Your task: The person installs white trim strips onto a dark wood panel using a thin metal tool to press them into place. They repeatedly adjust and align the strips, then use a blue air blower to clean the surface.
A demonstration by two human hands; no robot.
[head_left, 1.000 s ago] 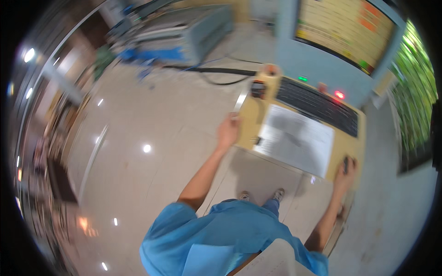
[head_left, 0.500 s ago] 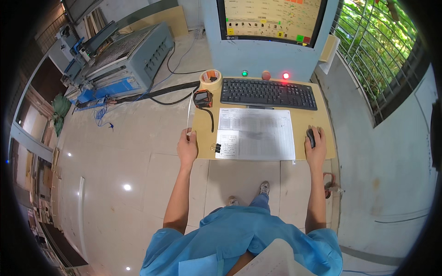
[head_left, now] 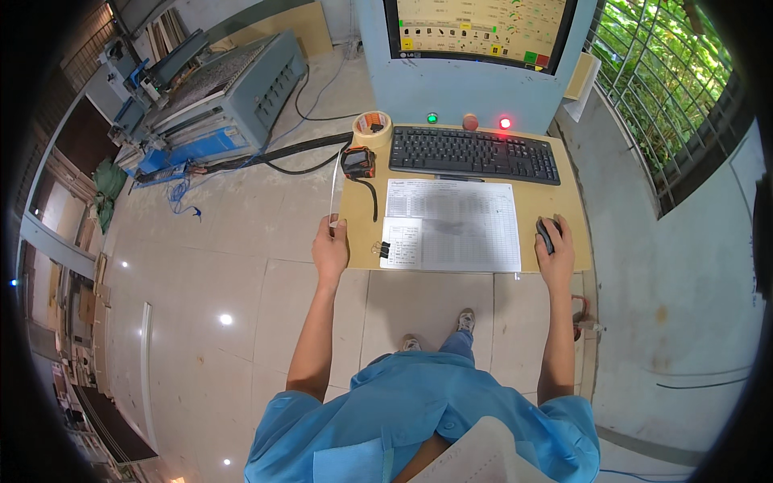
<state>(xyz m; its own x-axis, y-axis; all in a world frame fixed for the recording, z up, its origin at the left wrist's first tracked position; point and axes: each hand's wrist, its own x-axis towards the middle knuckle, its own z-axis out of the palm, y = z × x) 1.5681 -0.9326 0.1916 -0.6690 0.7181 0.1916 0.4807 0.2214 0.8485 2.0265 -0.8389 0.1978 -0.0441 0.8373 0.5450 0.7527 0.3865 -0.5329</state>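
Observation:
My left hand (head_left: 329, 248) is closed around the left edge of a tan desk board (head_left: 361, 205). A thin white strip (head_left: 334, 190) runs along that edge up from its fingers. At the board's right side, my right hand (head_left: 557, 256) rests over a black computer mouse (head_left: 547, 235), fingers curled on it. Between the hands lie printed sheets (head_left: 463, 229), with a black binder clip (head_left: 382, 249) at their lower left. Behind them sits a black keyboard (head_left: 475, 154). A tape measure (head_left: 358, 162) and a roll of tape (head_left: 373, 129) stand at the board's far left corner.
A blue-grey cabinet (head_left: 475, 92) rises behind the keyboard, bearing a lit monitor (head_left: 483, 32), a green light, a red button and a glowing red light. A large flatbed machine (head_left: 233, 105) with floor cables stands far left. A barred window (head_left: 652, 88) and wall are right.
The view has shifted slightly, so the desk and its things sit a little higher in the picture. Both hands keep their places on the board edge and the mouse.

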